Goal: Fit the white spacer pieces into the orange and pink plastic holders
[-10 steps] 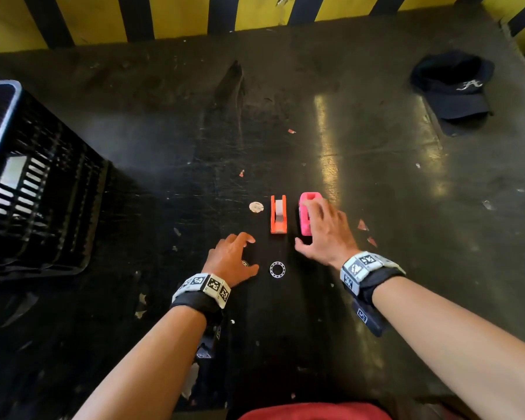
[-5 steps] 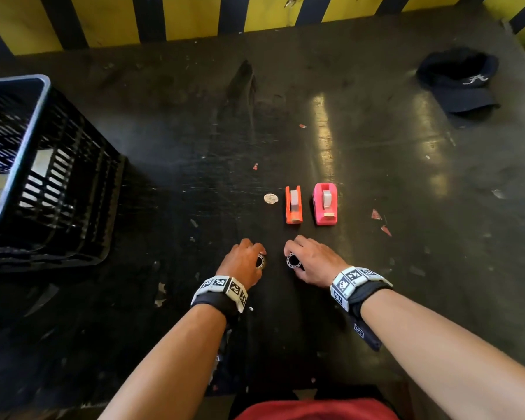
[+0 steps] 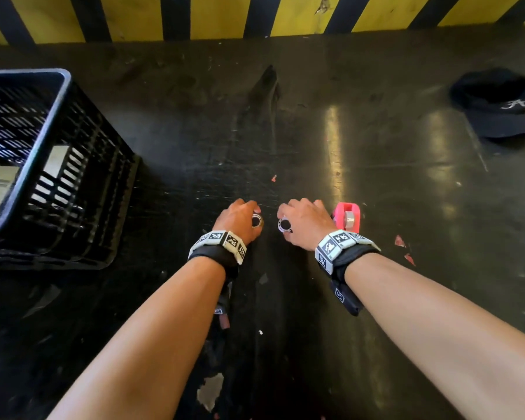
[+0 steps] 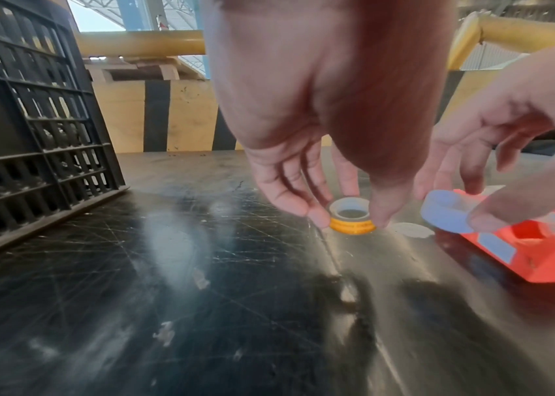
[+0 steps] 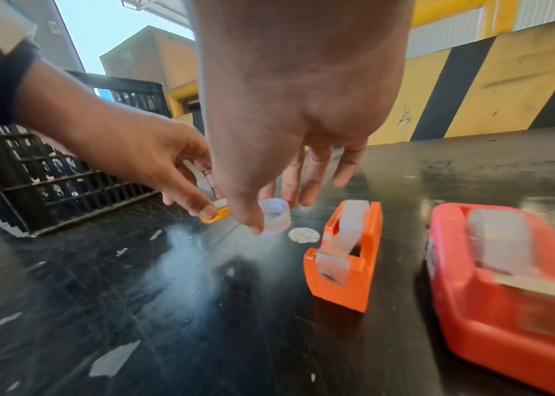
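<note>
My left hand (image 3: pixel 254 218) pinches a small ring with a white core and an orange band (image 4: pixel 352 219) low over the black table (image 3: pixel 376 298). The right hand (image 3: pixel 285 221) pinches a plain white spacer ring (image 5: pixel 274 217) just to its right, thumb in front and fingers behind. The orange holder (image 5: pixel 344 257), with a white roll in its slot, stands right of the white ring; my right hand hides it in the head view. Further right stands the pink holder (image 3: pixel 347 218), also with a roll inside. A small white disc (image 5: pixel 303 235) lies flat between ring and orange holder.
A black slatted crate (image 3: pixel 43 165) stands at the left. A dark cap (image 3: pixel 497 107) lies at the far right. A yellow and black striped wall (image 3: pixel 225 16) borders the far edge. Paper scraps (image 3: pixel 402 242) dot the table.
Each hand picked up a ring near me, after the right hand left the pink holder. Both hands have now moved forward with the rings to the holders.
</note>
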`<act>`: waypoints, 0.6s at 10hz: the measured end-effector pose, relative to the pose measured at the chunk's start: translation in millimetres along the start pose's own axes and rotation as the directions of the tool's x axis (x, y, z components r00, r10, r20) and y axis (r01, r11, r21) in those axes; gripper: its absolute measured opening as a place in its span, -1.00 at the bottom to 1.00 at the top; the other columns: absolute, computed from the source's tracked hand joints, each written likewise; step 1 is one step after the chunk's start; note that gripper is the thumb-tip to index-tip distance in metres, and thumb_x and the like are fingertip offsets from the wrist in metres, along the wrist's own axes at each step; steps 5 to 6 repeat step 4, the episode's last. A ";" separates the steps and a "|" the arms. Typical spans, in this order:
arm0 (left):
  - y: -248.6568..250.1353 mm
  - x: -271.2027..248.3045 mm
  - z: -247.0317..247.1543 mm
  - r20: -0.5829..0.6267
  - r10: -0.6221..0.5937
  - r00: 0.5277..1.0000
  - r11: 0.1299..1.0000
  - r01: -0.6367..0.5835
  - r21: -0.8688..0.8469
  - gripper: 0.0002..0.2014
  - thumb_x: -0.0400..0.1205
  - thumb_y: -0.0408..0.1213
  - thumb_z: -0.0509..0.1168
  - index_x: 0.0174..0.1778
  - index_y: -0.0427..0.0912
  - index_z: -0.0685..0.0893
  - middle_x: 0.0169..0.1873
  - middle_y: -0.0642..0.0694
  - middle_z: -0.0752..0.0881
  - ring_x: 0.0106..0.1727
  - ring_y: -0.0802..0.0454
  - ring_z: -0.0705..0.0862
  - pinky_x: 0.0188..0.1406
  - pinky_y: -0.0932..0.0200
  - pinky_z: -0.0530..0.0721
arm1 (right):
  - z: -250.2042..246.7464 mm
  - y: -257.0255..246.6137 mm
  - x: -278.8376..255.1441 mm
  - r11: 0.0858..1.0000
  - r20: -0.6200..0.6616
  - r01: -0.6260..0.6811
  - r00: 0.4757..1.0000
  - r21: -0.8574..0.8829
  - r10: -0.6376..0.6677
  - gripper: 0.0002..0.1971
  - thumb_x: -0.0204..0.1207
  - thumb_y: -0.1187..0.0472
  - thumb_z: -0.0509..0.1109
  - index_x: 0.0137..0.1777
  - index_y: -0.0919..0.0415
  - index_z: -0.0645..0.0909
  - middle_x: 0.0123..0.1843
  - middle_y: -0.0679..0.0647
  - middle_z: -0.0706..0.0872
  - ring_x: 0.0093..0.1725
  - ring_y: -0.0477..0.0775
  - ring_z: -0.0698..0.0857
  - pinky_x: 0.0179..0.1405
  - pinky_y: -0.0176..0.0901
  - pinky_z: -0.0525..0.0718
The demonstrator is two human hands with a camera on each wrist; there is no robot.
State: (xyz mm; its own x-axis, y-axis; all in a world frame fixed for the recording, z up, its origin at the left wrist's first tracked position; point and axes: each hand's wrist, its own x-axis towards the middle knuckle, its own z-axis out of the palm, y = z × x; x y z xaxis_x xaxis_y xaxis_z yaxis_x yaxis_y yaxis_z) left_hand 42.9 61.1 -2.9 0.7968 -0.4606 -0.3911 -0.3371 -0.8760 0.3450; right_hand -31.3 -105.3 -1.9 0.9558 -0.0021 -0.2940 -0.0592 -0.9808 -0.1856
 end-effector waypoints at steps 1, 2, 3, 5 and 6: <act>-2.5 13.6 2.4 0.022 -0.026 0.999 1.000 0.026 0.003 -0.53 0.61 -0.13 0.49 0.44 0.00 0.62 0.35 -0.18 0.63 0.33 -0.23 0.70 0.30 -0.11 0.68 | 5.5 -2.3 16.0 0.998 0.011 -0.017 1.000 -0.066 0.018 -0.59 0.59 0.02 0.52 0.42 -0.01 0.62 0.32 0.03 0.73 0.35 0.19 0.65 0.30 0.19 0.50; -7.1 20.8 9.9 0.040 -0.038 0.998 0.999 0.038 -0.003 -0.54 0.60 -0.11 0.49 0.43 0.00 0.62 0.35 -0.19 0.63 0.32 -0.25 0.70 0.29 -0.12 0.69 | 13.9 -4.1 24.5 0.995 0.010 -0.017 1.000 -0.094 0.018 -0.56 0.59 0.03 0.52 0.45 0.01 0.62 0.33 0.03 0.73 0.35 0.19 0.66 0.29 0.18 0.47; -5.5 17.7 9.5 0.063 -0.036 0.997 0.999 0.035 0.023 -0.53 0.62 -0.09 0.48 0.46 0.01 0.60 0.36 -0.17 0.63 0.32 -0.24 0.70 0.26 -0.13 0.69 | 12.7 -7.4 24.3 0.995 -0.002 -0.023 1.000 -0.092 0.023 -0.50 0.57 -0.01 0.55 0.49 0.00 0.59 0.37 0.04 0.72 0.37 0.18 0.65 0.30 0.17 0.48; -7.5 17.3 10.2 0.046 -0.030 0.998 1.000 0.030 0.010 -0.50 0.62 -0.07 0.48 0.49 0.03 0.57 0.39 -0.14 0.62 0.33 -0.20 0.70 0.29 -0.14 0.71 | 10.8 -3.8 23.4 0.999 -0.030 -0.025 0.999 -0.023 0.024 -0.55 0.57 0.01 0.54 0.45 -0.01 0.61 0.36 0.04 0.70 0.37 0.18 0.64 0.30 0.16 0.47; -7.5 17.3 10.2 0.046 -0.030 0.998 1.000 0.030 0.010 -0.50 0.62 -0.07 0.48 0.49 0.03 0.57 0.39 -0.14 0.62 0.33 -0.20 0.70 0.29 -0.14 0.71 | 10.8 -3.8 23.4 0.999 -0.030 -0.025 0.999 -0.023 0.024 -0.55 0.57 0.01 0.54 0.45 -0.01 0.61 0.36 0.04 0.70 0.37 0.18 0.64 0.30 0.16 0.47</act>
